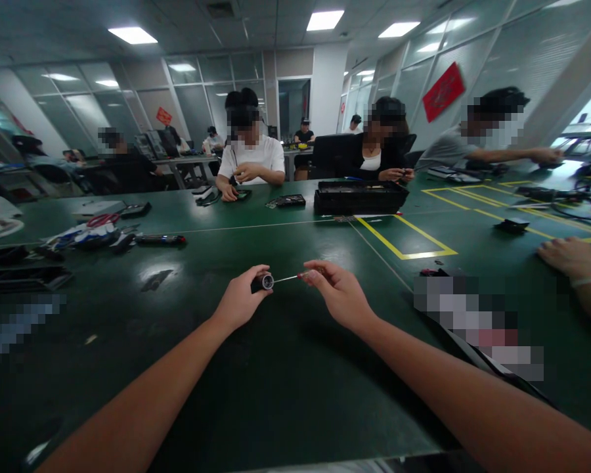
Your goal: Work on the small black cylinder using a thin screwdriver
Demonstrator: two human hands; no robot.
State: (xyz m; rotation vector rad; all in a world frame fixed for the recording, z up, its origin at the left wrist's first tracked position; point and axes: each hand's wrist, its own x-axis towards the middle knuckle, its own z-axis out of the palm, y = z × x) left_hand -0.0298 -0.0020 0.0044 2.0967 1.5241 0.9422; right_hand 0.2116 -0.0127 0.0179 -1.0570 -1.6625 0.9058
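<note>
Above the green table, my left hand (pixel 240 299) is closed round a dark cylindrical piece (pixel 264 282) whose round, pale-rimmed end faces me. It looks like a small flashlight body, though its kind is not certain. My right hand (pixel 339 292) grips a screwdriver (pixel 288 279) by its reddish-brown handle, mostly covered by the fingers. The thin metal shaft points left, and its tip reaches the side of the cylinder's round end. Whether the tip touches it I cannot tell.
A long black tray (pixel 359 197) stands across the table. On the left lie tools, red-handled scissors (pixel 103 220) and a dark rod-shaped tool (pixel 160 240). Yellow tape (pixel 428 255) marks the right side. Another person's hand (pixel 571 256) rests at the right edge; several people sit opposite.
</note>
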